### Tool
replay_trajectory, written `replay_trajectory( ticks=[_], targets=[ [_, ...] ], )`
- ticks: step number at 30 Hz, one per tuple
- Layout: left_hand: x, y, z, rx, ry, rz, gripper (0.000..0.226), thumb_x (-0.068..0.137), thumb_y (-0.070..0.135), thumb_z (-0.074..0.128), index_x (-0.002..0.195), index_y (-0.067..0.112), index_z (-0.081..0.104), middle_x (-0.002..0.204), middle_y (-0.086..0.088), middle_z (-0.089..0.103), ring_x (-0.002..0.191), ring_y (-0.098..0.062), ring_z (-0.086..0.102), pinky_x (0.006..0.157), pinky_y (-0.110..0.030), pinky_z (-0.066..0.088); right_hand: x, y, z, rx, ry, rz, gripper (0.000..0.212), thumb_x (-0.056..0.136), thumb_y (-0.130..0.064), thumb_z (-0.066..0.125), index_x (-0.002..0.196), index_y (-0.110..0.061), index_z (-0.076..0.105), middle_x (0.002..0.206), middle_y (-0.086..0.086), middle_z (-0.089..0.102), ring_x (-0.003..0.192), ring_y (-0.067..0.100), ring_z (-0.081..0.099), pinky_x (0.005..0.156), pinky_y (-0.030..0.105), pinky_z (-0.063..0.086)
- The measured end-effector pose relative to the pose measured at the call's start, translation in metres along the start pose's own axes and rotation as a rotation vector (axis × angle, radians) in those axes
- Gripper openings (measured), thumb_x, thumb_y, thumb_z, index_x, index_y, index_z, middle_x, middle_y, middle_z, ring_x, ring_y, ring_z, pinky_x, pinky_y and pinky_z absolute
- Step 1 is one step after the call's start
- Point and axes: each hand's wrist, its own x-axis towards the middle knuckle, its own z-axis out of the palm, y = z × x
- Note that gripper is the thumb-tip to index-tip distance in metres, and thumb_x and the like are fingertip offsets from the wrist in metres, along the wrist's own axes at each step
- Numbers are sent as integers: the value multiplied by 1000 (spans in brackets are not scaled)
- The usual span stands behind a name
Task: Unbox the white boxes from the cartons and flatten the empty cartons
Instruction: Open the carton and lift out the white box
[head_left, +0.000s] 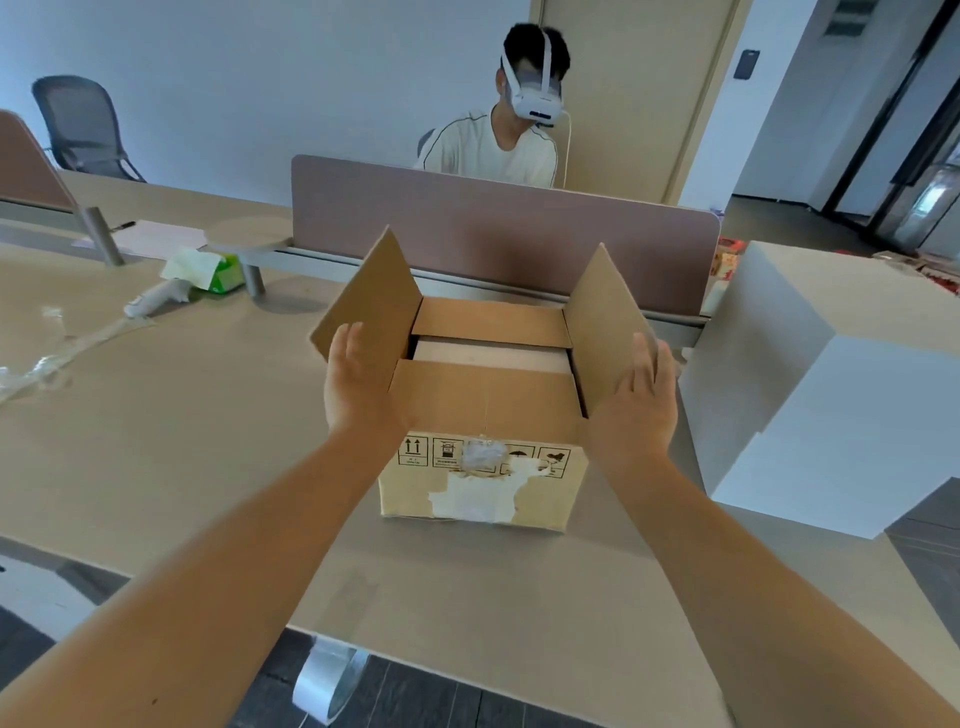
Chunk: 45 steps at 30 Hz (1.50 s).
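**Both hands flat against the side flaps; carton open, contents not yet removed**

The left hand (358, 382) lies with straight, spread fingers against the outer face of the left flap (370, 301). The right hand (638, 400) does the same on the right flap (605, 322). Neither hand pinches or curls round anything.

The carton (480, 467) stands on the desk (197, 426), toward its right end, just short of the divider panel (509, 234). Both side flaps stand up. The near flap (483, 395) and the far flap (491, 322) remain folded inward. A white box (491, 353) shows in the gap between them, inside the carton.

Two large white boxes (841, 384) stand at the desk's right edge, outside any carton. Torn tape (52, 358) lies near the left edge.

Remaining, by judgement: raise the two inner flaps, lift out the white box, flatten the carton.
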Motion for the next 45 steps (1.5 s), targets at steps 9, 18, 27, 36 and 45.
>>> replay_trajectory(
  ticks=[9,18,27,36,45],
  targets=[
    [40,39,26,-626,-153,33,99,78,79,26,149,16,3,156,-13,6,142,-40,0,106,-66,4,41,-42,26,579,-295,111,83,88,-69,20,150,-16,3,156,19,2,142,44,0,108,65,4],
    [86,24,59,-1034,-58,137,91,78,63,55,145,16,16,135,-12,40,117,-36,46,95,-41,38,65,-84,18,995,-230,269,96,78,-69,49,146,-12,10,135,14,32,119,39,45,86,42,46],
    [134,5,69,-813,-134,244,95,72,75,48,144,20,19,136,-15,39,119,-36,44,92,-44,40,86,-99,6,931,-335,259,99,77,-74,45,148,-18,7,147,13,19,135,36,23,101,48,35],
    [159,20,51,-573,21,558,93,74,81,30,146,23,21,157,-6,10,144,-30,4,116,-50,2,110,-102,11,714,-230,101,74,83,-71,35,140,-23,31,154,6,12,142,31,9,110,64,5],
    [140,-11,30,-767,217,558,85,83,65,44,145,12,21,150,-5,26,140,-24,19,117,-41,2,88,-82,-17,787,19,70,56,95,-50,34,137,-14,32,147,6,29,142,26,14,114,55,-4]
  ],
)
